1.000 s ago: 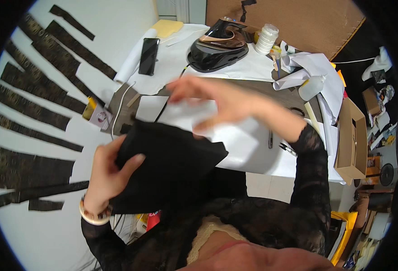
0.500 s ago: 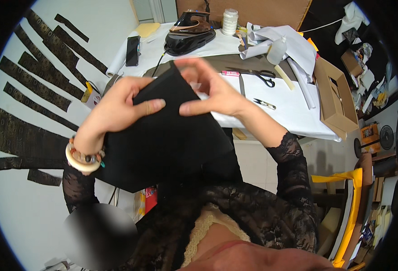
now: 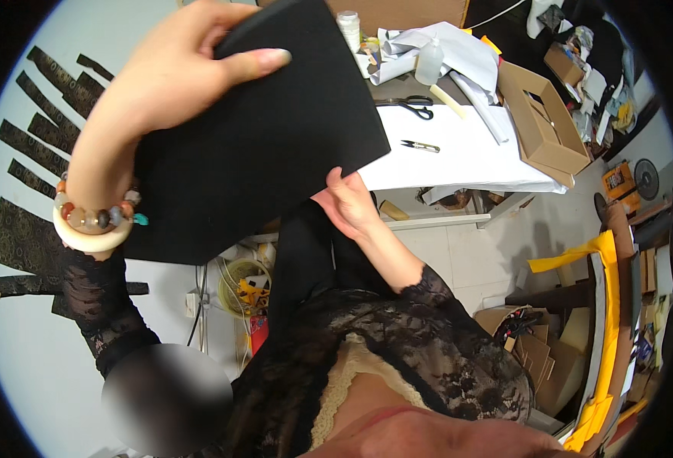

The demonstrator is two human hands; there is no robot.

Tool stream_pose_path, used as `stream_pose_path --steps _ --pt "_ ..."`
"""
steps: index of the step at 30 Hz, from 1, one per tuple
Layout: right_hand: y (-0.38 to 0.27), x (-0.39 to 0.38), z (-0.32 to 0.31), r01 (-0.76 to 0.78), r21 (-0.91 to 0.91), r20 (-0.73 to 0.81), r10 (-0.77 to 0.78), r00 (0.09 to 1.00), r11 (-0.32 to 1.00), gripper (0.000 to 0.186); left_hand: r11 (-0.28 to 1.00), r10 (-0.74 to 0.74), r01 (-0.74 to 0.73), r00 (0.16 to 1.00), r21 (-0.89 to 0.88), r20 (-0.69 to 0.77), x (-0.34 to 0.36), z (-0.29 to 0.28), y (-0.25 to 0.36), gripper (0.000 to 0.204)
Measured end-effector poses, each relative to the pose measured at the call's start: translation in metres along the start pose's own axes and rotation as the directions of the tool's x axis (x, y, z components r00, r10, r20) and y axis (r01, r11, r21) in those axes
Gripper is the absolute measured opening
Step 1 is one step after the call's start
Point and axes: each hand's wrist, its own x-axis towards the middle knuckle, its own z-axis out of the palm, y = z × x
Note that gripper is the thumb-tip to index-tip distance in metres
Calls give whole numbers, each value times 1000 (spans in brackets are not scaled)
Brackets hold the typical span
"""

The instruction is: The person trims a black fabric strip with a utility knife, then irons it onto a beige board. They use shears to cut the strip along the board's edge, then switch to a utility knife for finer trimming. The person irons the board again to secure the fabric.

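My left hand (image 3: 180, 76) grips a stiff black fabric panel (image 3: 268, 145) by its upper edge, thumb across the near face and fingers curled over the rim. The panel is raised and tilted, covering much of the worktable. My right hand (image 3: 349, 202) is at the panel's lower right edge, thumb up and apart from the loosely curved fingers, its tip at or very near the edge. Beyond the panel, white paper (image 3: 458, 153) carries small thread snips (image 3: 420, 146); black-handled scissors (image 3: 417, 107) and a cream strip (image 3: 449, 101) lie farther back.
Behind are a white jar (image 3: 348, 30), a plastic bottle (image 3: 428, 61) and crumpled paper (image 3: 458, 46). An open cardboard box (image 3: 539, 114) sits on the right. Patterned dark strips (image 3: 27, 240) hang on the left wall. A fan (image 3: 645, 175) and yellow-edged boards (image 3: 603, 320) stand at the right.
The black panel and my left hand have risen toward the top of the view, hiding the iron and phone. My right hand has moved from the panel's upper part down to its lower edge.
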Motion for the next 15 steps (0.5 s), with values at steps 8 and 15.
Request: stream_pose_path --steps 8,15 --pt "-4 59 13 367 305 -134 -342 930 879 55 711 656 -679 548 182 -519 -78 144 29 33" --pt "10 52 15 278 349 -155 -238 959 895 61 -2 -427 -546 758 -838 -493 -62 237 -137 71"
